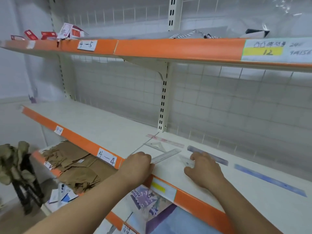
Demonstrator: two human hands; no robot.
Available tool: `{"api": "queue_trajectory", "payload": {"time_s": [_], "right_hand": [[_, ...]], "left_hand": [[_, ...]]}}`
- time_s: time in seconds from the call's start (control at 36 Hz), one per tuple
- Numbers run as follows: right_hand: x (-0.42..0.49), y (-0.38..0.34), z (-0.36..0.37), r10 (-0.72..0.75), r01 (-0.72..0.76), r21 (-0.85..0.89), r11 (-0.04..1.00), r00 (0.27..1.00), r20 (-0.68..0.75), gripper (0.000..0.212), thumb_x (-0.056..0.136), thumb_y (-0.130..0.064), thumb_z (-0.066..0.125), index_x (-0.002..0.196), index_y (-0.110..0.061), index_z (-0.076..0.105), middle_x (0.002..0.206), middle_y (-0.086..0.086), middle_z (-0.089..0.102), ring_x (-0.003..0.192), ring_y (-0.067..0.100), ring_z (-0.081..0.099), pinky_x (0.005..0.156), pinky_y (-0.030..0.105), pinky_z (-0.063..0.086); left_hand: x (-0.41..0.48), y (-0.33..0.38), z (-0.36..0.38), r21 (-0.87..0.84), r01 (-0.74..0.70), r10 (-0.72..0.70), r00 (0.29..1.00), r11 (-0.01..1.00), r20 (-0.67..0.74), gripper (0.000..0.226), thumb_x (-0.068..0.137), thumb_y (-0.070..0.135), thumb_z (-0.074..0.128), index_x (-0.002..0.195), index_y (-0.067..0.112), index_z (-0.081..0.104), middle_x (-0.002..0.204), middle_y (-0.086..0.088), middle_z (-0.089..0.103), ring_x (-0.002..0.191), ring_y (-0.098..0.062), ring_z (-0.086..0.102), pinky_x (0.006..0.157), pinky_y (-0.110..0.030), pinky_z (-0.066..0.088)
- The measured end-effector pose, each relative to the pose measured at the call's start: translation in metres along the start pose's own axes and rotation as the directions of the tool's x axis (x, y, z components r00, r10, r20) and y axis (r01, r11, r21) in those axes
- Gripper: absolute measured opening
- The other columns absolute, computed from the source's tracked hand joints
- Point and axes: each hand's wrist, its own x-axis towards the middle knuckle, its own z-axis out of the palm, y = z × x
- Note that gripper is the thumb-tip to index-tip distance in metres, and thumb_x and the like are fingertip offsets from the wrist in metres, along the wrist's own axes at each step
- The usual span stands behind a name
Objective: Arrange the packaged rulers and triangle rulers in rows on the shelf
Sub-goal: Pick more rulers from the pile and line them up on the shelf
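Observation:
My left hand (141, 163) grips the near end of a clear straight ruler (166, 156) that lies slanted on the white middle shelf (104, 125). My right hand (201, 168) pinches a small clear triangle ruler (186, 162) against the shelf. Behind them lies another clear triangle ruler (156, 146), and a pink ruler (166, 141) sits further back. To the right lie a purple packaged ruler (207, 155) and a blue packaged ruler (270, 179), each flat on the shelf.
The shelf's orange front strip (79, 141) carries a "4-4" label (107, 157). The upper shelf (168, 48) holds red packets (49, 35) and a cord. Below are brown paper bags (76, 168) and printed packs (146, 200). A dark stand with a cloth (18, 166) is at the left.

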Motion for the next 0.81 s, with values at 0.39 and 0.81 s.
{"api": "queue_trajectory", "payload": {"time_s": [0.39,0.81], "right_hand": [[0.036,-0.037,0.018,0.171,-0.171,0.002,0.985,0.985,-0.013,0.047,0.085,-0.036,0.059,0.128,-0.020,0.051,0.132,0.005,0.043,0.122,0.025,0.046,0.092,0.033,0.044],[0.009,-0.043,0.035,0.482,-0.479,-0.072,0.875,0.876,0.021,0.043,0.087,-0.035,0.056,0.128,-0.026,0.045,0.129,0.002,0.041,0.125,0.024,0.039,0.101,0.037,0.035]], "left_hand": [[0.063,-0.068,0.021,-0.047,-0.372,0.375,0.918,0.927,0.132,0.028,0.100,0.022,0.040,0.117,0.009,0.058,0.120,-0.010,0.054,0.111,-0.028,0.053,0.089,-0.033,0.041],[0.100,-0.095,0.043,-0.089,-0.601,0.607,0.780,0.794,0.153,0.025,0.100,0.026,0.043,0.114,0.013,0.060,0.114,-0.004,0.056,0.107,-0.022,0.055,0.089,-0.036,0.047]]}}
